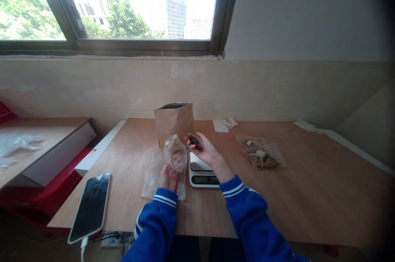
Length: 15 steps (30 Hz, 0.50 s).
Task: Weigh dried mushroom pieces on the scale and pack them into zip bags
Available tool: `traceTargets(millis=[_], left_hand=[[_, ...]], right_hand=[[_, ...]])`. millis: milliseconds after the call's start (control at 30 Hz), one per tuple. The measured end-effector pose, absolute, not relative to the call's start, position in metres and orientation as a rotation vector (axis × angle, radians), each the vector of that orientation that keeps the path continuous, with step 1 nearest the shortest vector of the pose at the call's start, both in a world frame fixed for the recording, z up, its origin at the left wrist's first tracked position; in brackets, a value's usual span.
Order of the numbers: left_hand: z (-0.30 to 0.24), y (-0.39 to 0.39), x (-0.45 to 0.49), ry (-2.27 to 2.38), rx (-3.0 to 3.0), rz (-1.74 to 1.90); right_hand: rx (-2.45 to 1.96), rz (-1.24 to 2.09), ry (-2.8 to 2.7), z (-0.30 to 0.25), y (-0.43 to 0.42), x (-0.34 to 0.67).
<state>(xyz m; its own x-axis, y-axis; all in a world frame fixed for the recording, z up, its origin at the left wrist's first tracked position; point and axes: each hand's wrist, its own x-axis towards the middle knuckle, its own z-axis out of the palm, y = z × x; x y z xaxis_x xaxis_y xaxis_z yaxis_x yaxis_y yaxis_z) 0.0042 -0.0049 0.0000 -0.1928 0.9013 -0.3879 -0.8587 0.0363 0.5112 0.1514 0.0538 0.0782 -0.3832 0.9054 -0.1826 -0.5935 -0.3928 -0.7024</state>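
Well inside table edge [200, 233]; right hand [207, 149]

Clear plastic bag [173, 146], puffed & tilted, is in L hand [169, 175]. Sm. dk lump [195, 142], partly hidden, is in R hand [206, 148] nr bag.

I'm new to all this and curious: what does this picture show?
There's no machine here: these are a person's bare hands, in blue sleeves, filmed by a camera worn on the head. The left hand holds a clear plastic bag; the right hand holds a small dark piece, too small to identify, near a flat white-and-silver scale. On the brown wooden table, a brown paper pouch stands open. Loose clear plastic lies near the left hand. At left is a black-screened phone; at right, transparent zip bags holding brownish pieces.
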Motion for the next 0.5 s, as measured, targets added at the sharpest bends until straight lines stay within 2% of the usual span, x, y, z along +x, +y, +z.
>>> traceTargets(millis=[133, 367, 500], left_hand=[[0.000, -0.005, 0.004, 0.764, 0.065, 1.573], [-0.002, -0.005, 0.003, 0.764, 0.074, 1.574], [-0.004, -0.005, 0.002, 0.770, 0.063, 1.576]], right_hand=[[-0.675, 1.692, -0.858, 0.103, 0.068, 0.143], [-0.537, 0.496, -1.573, 0.197, 0.132, 0.104], [-0.562, 0.141, -1.983, 0.208, 0.165, 0.092]])
